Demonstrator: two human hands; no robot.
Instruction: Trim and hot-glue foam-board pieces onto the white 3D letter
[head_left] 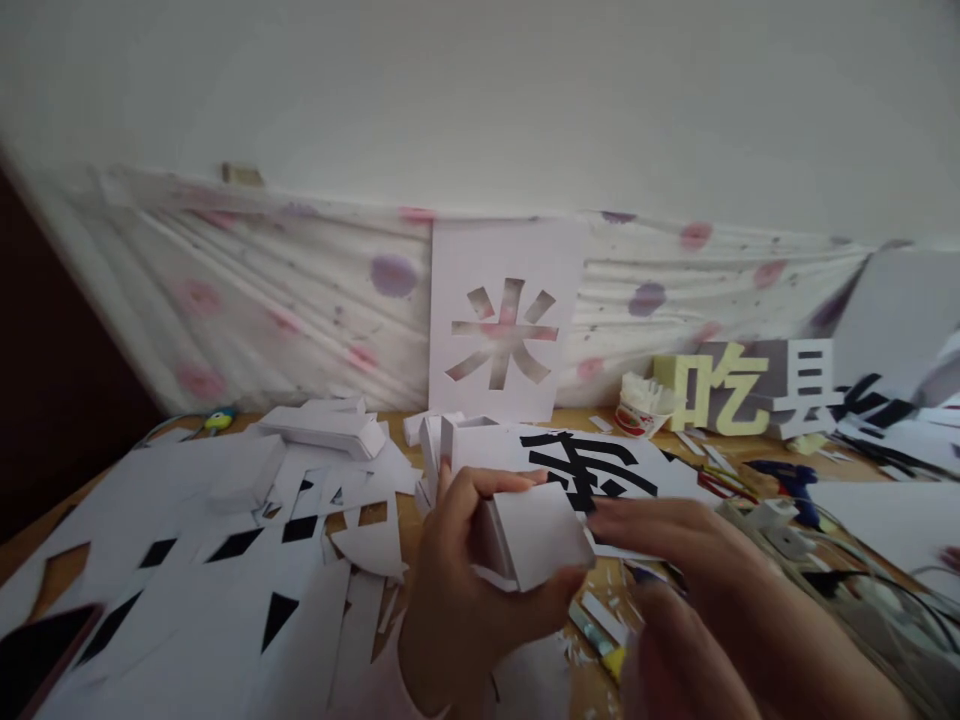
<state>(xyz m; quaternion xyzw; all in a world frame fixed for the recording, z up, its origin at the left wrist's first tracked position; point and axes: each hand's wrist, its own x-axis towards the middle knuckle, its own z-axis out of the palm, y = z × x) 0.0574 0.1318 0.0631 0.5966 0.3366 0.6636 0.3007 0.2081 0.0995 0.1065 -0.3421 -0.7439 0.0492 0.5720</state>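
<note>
My left hand (472, 570) is closed round a white folded card piece (544, 535), box-like, with its flat face turned up. The thumb presses its near edge and the fingers wrap its far side. At the piece's right edge is my right hand (705, 580), slightly blurred, its fingers stretched out and apart. Whether its fingertips touch the card I cannot tell. Below the hands lies a yellow-ended cutter (600, 640) among white scraps. Behind the piece is a sheet with a bold black character (581, 465).
White card sheets (195, 610) and folded card parts (322, 430) cover the left side. At the back stand a cut-out card panel (506, 320), a paper tub (643, 408) and raised letters (720, 395). On the right are a blue glue gun (799, 490), cables and a power strip (780, 530).
</note>
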